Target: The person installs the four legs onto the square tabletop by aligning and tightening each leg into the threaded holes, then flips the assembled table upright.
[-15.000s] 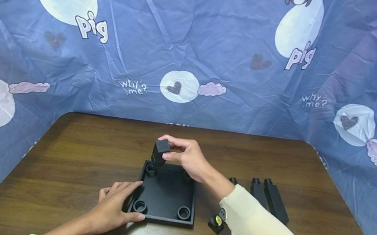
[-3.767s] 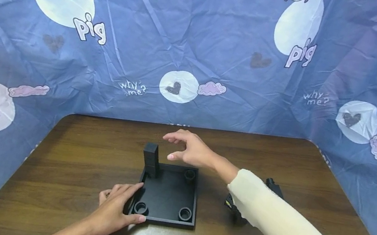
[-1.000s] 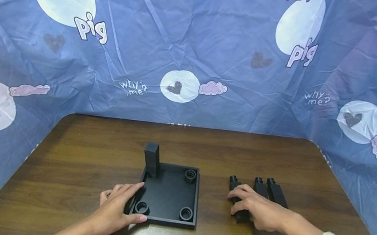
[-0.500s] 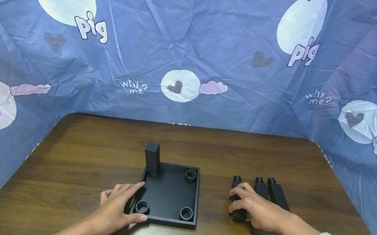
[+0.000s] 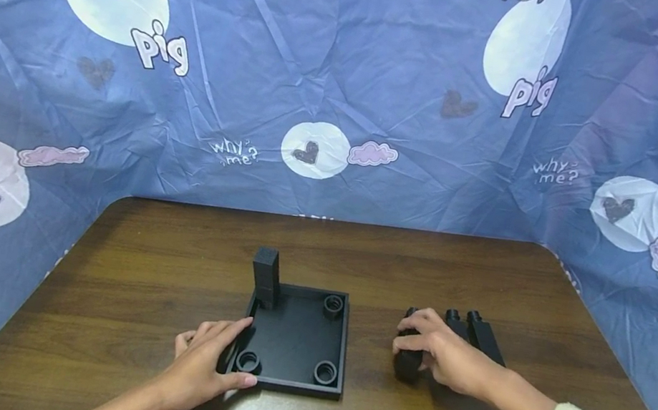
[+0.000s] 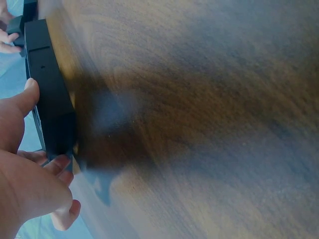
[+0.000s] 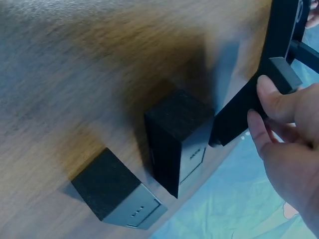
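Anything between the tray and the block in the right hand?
Head view: just bare tabletop between the tray and the block in the right hand.

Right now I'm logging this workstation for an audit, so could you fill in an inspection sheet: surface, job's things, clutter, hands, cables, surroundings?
Surface: brown wood-grain table, glare on its near side.
Job's things: black square tray; one upright post at its far-left corner, open round sockets at the other three; two loose posts lying right of it; another post in hand.
Clutter: nothing seen.
Hands: left hand holds the tray's near-left corner; right hand grips a post, whether clear of the table I cannot tell.
Cables: nothing seen.
Surroundings: blue printed cloth behind and at both sides.
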`<state>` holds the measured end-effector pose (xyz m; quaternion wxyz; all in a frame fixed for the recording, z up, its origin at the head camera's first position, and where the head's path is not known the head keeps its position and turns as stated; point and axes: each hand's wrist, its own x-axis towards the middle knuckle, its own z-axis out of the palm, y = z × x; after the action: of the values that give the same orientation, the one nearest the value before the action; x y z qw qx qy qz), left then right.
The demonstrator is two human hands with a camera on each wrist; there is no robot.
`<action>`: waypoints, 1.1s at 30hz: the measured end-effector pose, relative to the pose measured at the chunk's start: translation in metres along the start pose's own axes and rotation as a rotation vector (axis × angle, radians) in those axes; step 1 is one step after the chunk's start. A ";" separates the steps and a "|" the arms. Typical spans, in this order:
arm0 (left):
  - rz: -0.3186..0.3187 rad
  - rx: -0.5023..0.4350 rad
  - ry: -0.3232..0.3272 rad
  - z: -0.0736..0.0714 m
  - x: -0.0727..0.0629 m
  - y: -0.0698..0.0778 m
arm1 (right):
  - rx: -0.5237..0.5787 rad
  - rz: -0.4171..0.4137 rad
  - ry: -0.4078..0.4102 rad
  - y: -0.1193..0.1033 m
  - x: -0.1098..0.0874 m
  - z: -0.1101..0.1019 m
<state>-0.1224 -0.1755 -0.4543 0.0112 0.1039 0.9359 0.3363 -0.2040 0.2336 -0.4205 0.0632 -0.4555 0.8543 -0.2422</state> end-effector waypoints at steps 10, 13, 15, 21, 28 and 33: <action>-0.005 0.000 -0.004 -0.001 0.000 0.001 | 0.048 -0.057 0.164 -0.002 0.006 -0.013; -0.005 -0.002 -0.005 -0.001 0.000 0.002 | 0.063 -0.043 0.174 -0.003 0.007 -0.015; -0.005 -0.004 -0.006 -0.001 0.000 0.002 | 0.080 -0.040 0.179 -0.003 0.007 -0.016; -0.008 -0.005 -0.010 0.000 0.001 0.002 | 0.178 -0.043 0.205 -0.005 0.012 -0.018; -0.011 -0.002 -0.009 0.000 0.001 0.001 | 0.354 0.018 0.261 -0.012 0.026 -0.029; -0.017 -0.001 -0.016 0.000 0.001 0.001 | 0.384 0.082 0.275 -0.015 0.035 -0.037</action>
<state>-0.1234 -0.1745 -0.4536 0.0217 0.0985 0.9365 0.3358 -0.2246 0.2114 -0.3770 0.0414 -0.3627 0.8109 -0.4573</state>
